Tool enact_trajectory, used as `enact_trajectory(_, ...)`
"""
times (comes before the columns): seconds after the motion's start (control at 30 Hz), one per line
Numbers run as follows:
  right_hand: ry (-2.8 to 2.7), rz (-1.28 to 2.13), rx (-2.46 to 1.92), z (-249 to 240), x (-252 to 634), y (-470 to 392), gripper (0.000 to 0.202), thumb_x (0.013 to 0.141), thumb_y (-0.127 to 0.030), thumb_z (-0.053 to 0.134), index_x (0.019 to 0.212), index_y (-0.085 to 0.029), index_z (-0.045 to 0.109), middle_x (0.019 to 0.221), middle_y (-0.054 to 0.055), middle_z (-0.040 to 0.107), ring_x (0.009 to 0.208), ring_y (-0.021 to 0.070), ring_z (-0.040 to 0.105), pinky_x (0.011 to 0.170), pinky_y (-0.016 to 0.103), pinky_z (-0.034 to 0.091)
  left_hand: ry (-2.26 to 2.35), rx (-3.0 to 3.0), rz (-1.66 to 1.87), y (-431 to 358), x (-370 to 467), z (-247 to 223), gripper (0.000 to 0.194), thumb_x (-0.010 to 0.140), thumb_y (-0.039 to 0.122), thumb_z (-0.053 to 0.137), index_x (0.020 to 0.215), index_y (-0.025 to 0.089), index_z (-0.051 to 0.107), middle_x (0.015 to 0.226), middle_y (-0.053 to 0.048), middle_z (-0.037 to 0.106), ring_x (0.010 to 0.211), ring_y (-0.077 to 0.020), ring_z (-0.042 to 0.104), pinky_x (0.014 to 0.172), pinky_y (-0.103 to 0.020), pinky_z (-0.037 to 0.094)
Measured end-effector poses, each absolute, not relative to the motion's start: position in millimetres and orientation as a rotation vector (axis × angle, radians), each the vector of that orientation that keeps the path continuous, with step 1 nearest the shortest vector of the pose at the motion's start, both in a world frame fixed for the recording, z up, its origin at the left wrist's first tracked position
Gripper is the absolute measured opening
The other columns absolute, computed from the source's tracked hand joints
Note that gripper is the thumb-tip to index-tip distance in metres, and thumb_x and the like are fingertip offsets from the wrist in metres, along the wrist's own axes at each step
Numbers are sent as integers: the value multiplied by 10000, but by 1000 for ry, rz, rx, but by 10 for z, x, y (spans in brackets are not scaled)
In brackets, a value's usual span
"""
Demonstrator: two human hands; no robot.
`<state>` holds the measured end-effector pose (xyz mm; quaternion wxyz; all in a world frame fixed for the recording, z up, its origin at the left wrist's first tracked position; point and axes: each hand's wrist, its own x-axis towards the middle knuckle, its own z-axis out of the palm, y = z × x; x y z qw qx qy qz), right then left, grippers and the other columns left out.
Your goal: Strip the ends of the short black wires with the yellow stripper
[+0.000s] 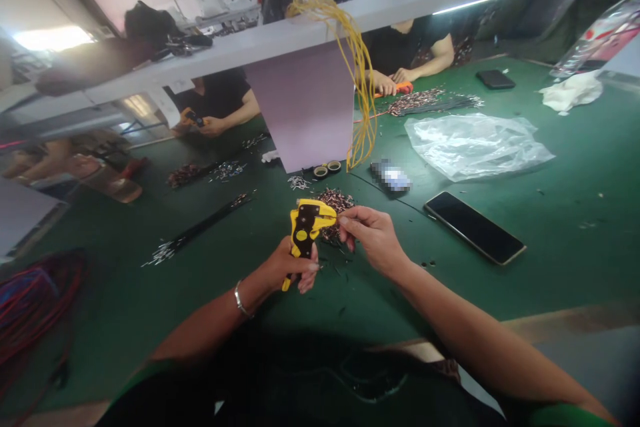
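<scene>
Holding Firm With Left Grip (291, 264), Pinching With Right Grip (371, 232)

Clasping a yellow-and-black pistol-shaped wire stripper (304, 223) above a green counter (120, 313), presenting, apparently, a thin wire (338, 217) at its nose, near a heap of copper-tipped wires (341, 199). Probably mid-stripping; likely to need a firm squeeze, then a straight pull.

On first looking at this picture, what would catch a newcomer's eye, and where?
The yellow-and-black tool in the left hand, near the centre, stands out first. Then come the yellow wires hanging over the white shelf higher up, and the dark-screened phone on the green table to the right.
</scene>
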<state>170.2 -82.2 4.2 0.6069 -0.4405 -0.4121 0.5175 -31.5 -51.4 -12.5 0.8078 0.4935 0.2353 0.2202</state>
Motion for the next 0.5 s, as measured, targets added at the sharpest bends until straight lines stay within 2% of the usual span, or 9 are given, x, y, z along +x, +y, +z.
enact_trajectory(0.13, -973, 1151, -1054, 50, 1706, -830, 184, 736, -354, 695, 708, -175, 668, 506, -35, 610, 379, 83, 486, 380, 224, 385, 437, 1081, 514, -465, -335, -59, 210, 717, 191, 773, 793, 108, 595, 588, -12, 606, 484, -144, 585, 499, -311, 520)
enact_trajectory(0.33, -1157, 915, -1189, 41, 1692, -879, 144, 775, -299, 619, 704, -185, 673, 514, -29, 613, 402, 94, 499, 419, 230, 407, 465, 1110, 663, -397, -343, 6, 221, 708, 188, 764, 843, 115, 604, 672, -17, 619, 538, -148, 589, 563, -343, 521)
enact_trajectory(0.5, -1496, 577, -1270, -36, 1667, -911, 163, 823, -228, 569, 728, -202, 700, 575, -9, 677, 522, 128, 605, 543, 246, 471, 565, 1174, 744, -354, -366, -9, 245, 708, 196, 780, 867, 116, 611, 684, -18, 631, 560, -153, 607, 592, -347, 526)
